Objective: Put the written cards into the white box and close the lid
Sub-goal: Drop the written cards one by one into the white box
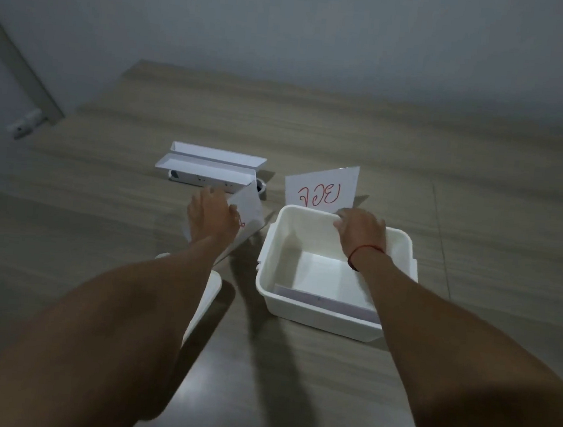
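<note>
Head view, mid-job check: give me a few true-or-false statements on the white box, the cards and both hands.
1. The white rectangular plastic box is closed. False: it is open; its white lid lies on the wooden floor left of it, partly under the left forearm.
2. The right hand holds a white card with red writing upright at the box's far rim. True.
3. The left hand is empty. False: it grips another white card with red marks.
4. A white sheet already lies inside the box. True.
5. A red string is around the left wrist. False: it is on the right wrist.
</note>
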### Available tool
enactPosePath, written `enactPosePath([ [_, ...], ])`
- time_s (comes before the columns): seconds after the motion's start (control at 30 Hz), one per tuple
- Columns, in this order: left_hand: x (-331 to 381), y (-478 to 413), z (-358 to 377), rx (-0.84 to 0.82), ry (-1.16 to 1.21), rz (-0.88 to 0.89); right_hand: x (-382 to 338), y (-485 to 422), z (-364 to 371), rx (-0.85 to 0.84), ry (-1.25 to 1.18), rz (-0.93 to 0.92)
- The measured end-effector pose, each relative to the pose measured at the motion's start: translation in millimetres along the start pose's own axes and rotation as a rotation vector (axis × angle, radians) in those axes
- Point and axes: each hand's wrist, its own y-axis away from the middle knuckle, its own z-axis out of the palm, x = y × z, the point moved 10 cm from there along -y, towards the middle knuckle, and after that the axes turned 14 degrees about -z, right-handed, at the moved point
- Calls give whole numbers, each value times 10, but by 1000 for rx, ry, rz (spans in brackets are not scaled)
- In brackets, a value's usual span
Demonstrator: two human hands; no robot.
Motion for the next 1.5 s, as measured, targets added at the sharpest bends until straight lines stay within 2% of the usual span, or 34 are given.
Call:
enactPosePath([
  [0.13, -154, -121, 215, -131, 37, -58, -210, -180, 101, 3, 13, -108],
  [0.43, -89, -192, 164, -87, -9, 4, -373, -320, 141, -13, 12, -133],
  [0.6, 171, -227, -276, 45, -73, 112, -222, -170, 51, -82, -65, 41],
  [0.8, 672, -40, -1035, 195, 145, 256, 175, 384, -355, -58, -133, 316],
  [0.9, 1003, 235, -1208, 199, 191, 369, 339, 696, -390, -63, -217, 440],
  [1.07, 1334, 729, -912, 29, 213, 565, 475, 1121, -239, -125, -371, 578],
  [1.2, 1389, 1096, -504, -151, 154, 678, 501, 1258, -228, -86, -394, 604],
  [1.37, 1132, 1305, -2, -384, -24, 660, 508, 1302, -248, -59, -375, 623],
  [1.5, 847, 1439, 382, -676, -64, 545, 487, 1317, -272, -19, -365, 644],
])
